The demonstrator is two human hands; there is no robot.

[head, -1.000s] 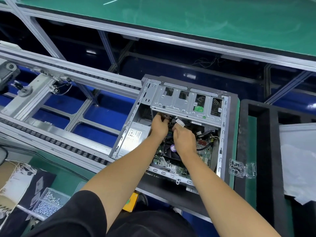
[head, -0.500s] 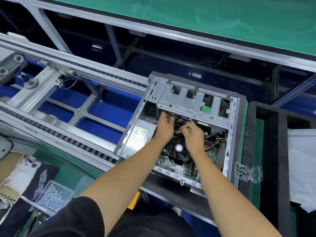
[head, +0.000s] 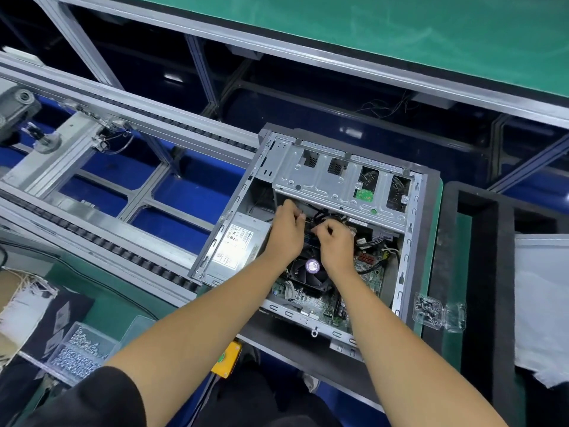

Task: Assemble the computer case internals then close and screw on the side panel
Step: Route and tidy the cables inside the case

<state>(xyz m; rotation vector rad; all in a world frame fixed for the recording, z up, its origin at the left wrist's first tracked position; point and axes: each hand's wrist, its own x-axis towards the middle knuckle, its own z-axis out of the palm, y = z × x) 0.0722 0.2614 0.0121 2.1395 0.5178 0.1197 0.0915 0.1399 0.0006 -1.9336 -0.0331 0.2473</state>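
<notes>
An open grey computer case [head: 409,229] lies on its side on a black pallet, with no side panel on it. Inside I see the silver power supply [head: 237,251], a drive cage [head: 335,180], the motherboard [head: 311,303] and a black CPU fan [head: 311,269]. Both my hands reach in just below the drive cage. My left hand [head: 286,229] and my right hand [head: 334,241] have curled fingers that pinch black cables [head: 323,215] between them. The fingertips are partly hidden by the cables.
A clear clamshell of screws [head: 437,309] lies right of the case. Another black pallet [head: 480,241] with a white sheet [head: 542,303] sits at the right. A screw bin [head: 80,352] is at lower left. Conveyor rails [head: 101,217] run along the left; a yellow box [head: 228,359] sits below the case.
The view has shifted, so the case sits lower and further right in frame. My right hand has moved up toward the left hand, onto the black cables under the drive cage.
</notes>
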